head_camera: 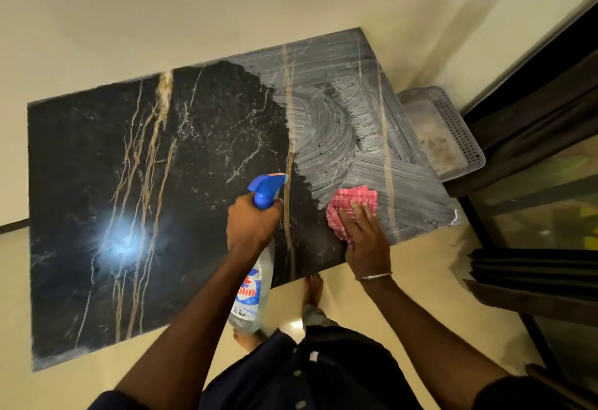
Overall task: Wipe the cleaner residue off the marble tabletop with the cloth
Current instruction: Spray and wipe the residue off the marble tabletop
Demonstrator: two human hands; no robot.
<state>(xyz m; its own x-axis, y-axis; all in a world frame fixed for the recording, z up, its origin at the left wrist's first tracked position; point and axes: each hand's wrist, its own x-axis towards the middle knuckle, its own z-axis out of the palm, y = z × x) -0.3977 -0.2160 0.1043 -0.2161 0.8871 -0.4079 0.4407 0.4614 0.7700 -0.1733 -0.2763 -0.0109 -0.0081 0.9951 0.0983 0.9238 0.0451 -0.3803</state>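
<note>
Our left grip (pixel 254 225) clasps a clear blue-triggered spray bottle (pixel 255 296) reading "olin"; our right grip (pixel 365 238), fingers flat, presses a pink checked cloth (pixel 356 197) onto the black marble worktop (pixel 161 183).

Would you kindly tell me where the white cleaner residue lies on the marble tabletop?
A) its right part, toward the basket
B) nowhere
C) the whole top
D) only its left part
A: the residue streaks the right part of the tabletop beside the basket, where the right hand presses the cloth; the left part, past the left hand gripping the spray bottle, is dark.
</note>
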